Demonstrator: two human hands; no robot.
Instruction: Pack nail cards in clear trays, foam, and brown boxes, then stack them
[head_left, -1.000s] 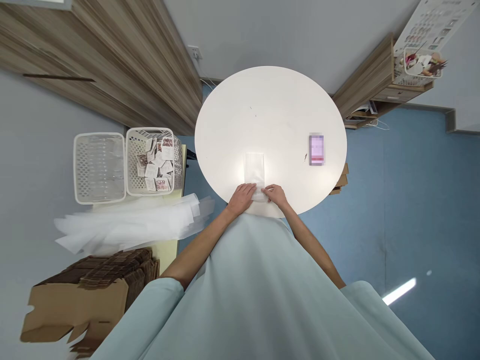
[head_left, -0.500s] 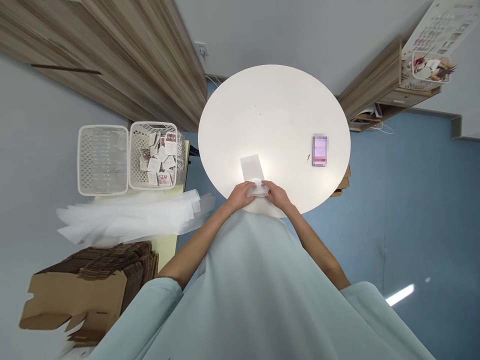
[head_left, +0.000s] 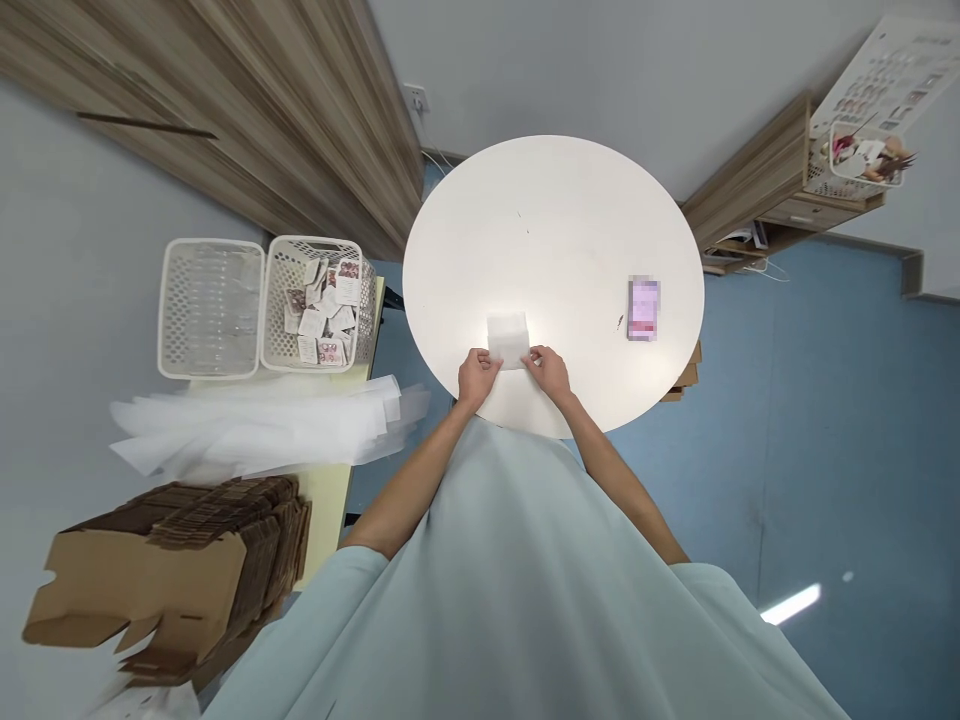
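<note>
Spanning the frame's middle, the white table (head_left: 570, 200) lies beneath a pale sheet (head_left: 508, 338) near the frame's centre. The sheet looks light, soft and easily creased, best held near its lower corners. Backs up, left hand (head_left: 478, 378) and right hand (head_left: 549, 372) pinch its lower sides, thumbs inward, fingers curled.

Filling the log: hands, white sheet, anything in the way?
Left hand, right hand: holding white sheet, near corners. Sheet over white table. Phone-like device off right, apart.

Left hand (head_left: 478, 377) and right hand (head_left: 550, 372) pinching pale sheet (head_left: 508, 340), white table (head_left: 574, 235)
</note>
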